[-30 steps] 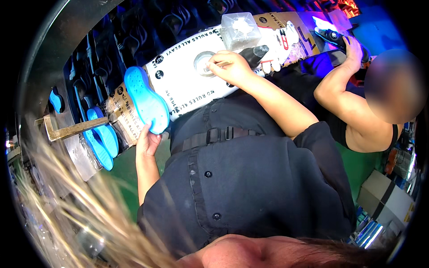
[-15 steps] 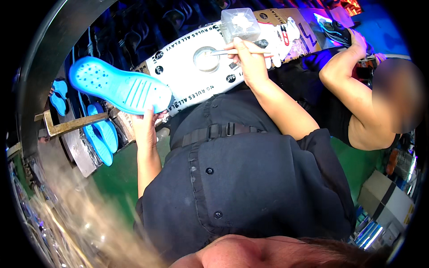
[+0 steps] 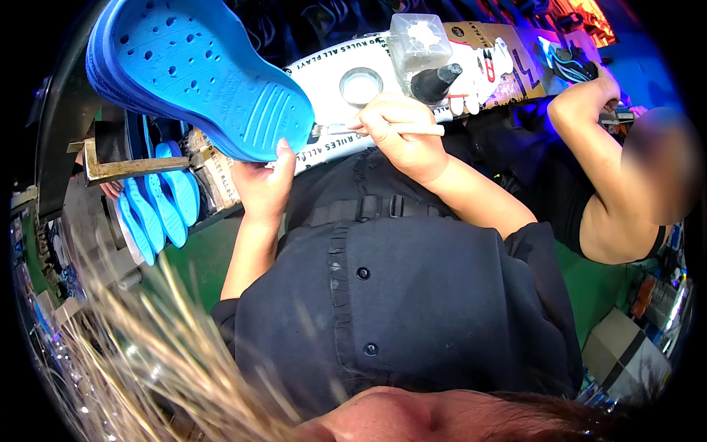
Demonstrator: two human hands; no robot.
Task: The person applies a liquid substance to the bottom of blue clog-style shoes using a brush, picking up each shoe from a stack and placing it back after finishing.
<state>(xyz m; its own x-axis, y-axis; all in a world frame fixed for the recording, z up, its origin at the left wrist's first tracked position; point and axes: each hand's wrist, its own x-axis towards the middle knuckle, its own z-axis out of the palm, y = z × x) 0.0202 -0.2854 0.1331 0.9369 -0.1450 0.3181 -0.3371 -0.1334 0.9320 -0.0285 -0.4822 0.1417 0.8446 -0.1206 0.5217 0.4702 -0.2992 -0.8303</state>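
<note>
My left hand [image 3: 261, 177] is closed on one end of a large blue shoe sole [image 3: 213, 74], its thumb on the top face. The sole is raised and tilted, with small holes at the far end and grooves towards my hand. My right hand [image 3: 403, 136] is closed round the pale handle of a brush [image 3: 346, 129]. Its bristles are at the sole's near right edge; whether they touch is hard to tell. Beyond my right hand stands a small round dish [image 3: 361, 87], with pale contents. Nearby is a black cone-tipped bottle [image 3: 434, 83].
A translucent square container [image 3: 418, 48] stands behind the bottle. Red-handled snips [image 3: 488, 66] lie by white gloves [image 3: 471, 92]. Several blue soles [image 3: 173, 191] hang or rest by a metal bracket [image 3: 132, 166] at left. On the right a co-worker's arm [image 3: 589, 118] reaches forward.
The brush has moved from the dish to the sole's edge. The sole has come up, looking larger and more tilted. The black bottle is now in plain sight beside my right hand.
</note>
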